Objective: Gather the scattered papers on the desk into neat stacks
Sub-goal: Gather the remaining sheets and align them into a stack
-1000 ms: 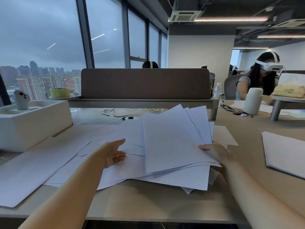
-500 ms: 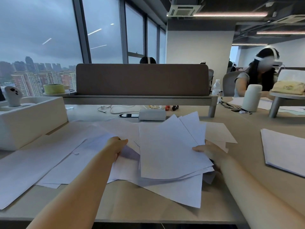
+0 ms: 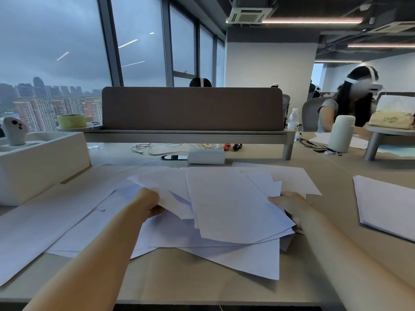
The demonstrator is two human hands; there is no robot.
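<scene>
On the matte tan desk (image 3: pixel 202 277), thin white papers (image 3: pixel 45 232) lie fanned and overlapping at centre and left. A squared stack (image 3: pixel 386 203) sits apart at right. The bundle (image 3: pixel 231 205), raised a second ago, now lies nearly flat on the heap, so gathering looks about midway. The left hand (image 3: pixel 149 202), open before, now curls round limp sheet edges. The right hand (image 3: pixel 289 205) pinches the bundle's right edge, thumb on top.

Open-plan office: tall windows (image 3: pixel 56 52) at left show overcast sky and city towers; a brown divider panel (image 3: pixel 192 108) stands mid-frame; linear ceiling lights (image 3: pixel 312 20) glow above a white wall (image 3: pixel 269 70).
</scene>
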